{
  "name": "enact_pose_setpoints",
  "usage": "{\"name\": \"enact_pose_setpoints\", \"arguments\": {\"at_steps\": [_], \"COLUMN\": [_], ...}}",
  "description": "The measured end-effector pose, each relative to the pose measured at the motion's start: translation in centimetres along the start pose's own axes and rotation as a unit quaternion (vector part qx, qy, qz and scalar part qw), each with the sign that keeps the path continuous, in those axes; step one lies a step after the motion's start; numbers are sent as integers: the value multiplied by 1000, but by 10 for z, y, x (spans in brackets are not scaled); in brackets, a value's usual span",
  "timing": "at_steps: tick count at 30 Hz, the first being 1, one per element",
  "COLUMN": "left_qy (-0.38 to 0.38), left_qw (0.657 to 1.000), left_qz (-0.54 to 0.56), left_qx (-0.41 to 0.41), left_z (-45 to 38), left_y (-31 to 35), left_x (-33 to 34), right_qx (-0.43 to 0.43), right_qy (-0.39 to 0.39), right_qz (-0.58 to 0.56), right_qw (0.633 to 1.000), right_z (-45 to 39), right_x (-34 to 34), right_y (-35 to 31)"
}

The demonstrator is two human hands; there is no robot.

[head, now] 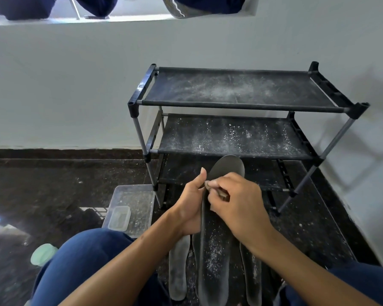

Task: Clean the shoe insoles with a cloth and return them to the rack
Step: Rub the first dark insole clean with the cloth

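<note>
A long dark insole (212,250), speckled with white dust, lies lengthwise in front of me with its toe toward the rack. My left hand (191,204) grips its left edge, thumb up. Over its upper part my right hand (234,195) pinches a small brownish cloth (221,193) against it. A grey insole (178,268) lies on the floor to its left, and another dusty dark insole (251,274) lies to its right. The black three-shelf rack (237,107) stands just beyond, its fabric shelves dusted white and bare.
A clear plastic tray (139,195) holding a smaller clear box (119,218) sits on the dark floor left of the rack. A pale green lid (42,253) lies by my left knee. The white wall runs behind and to the right of the rack.
</note>
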State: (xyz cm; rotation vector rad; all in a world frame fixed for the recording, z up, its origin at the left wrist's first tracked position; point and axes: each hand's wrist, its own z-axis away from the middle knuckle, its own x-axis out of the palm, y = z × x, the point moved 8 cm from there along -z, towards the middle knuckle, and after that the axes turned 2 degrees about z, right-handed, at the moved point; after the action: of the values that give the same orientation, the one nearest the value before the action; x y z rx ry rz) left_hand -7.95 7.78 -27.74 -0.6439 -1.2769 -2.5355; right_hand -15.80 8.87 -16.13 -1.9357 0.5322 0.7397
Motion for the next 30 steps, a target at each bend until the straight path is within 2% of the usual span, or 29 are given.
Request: {"name": "enact_pose_setpoints", "arguments": {"at_steps": [3,6,9,13,16,18,20,22,24,27,30], "left_qy": [18,-6,-19,-12,-15,8,-5,-19,-25,5,11], "left_qw": [1000,999,997,998,998,998,997,995,995,999,999], "left_qz": [18,38,76,44,48,53,81,93,95,45,31], "left_qx": [-9,10,19,48,24,17,13,21,22,31,13], "left_z": [2,8,10,8,9,6,11,13,13,9,9], "left_y": [0,6,12,17,13,12,14,18,17,13,9], "left_x": [-2,5,5,8,11,4,7,10,11,8,11], "right_qx": [-5,21,51,31,35,54,70,68,63,31,42], "right_qy": [-6,-32,-68,3,29,-4,-59,-78,-60,-3,10], "right_qz": [-9,-13,-70,-62,-53,-58,-78,-90,-79,-19,-6], "right_qw": [1000,999,994,998,998,997,993,991,993,999,999], "right_z": [7,17,22,6,1,8,20,24,18,0,-7], "right_x": [5,16,21,5,-1,5,16,20,15,2,-1], "right_y": [-6,-9,-11,-8,-1,-3,-9,-13,-9,-3,2]}}
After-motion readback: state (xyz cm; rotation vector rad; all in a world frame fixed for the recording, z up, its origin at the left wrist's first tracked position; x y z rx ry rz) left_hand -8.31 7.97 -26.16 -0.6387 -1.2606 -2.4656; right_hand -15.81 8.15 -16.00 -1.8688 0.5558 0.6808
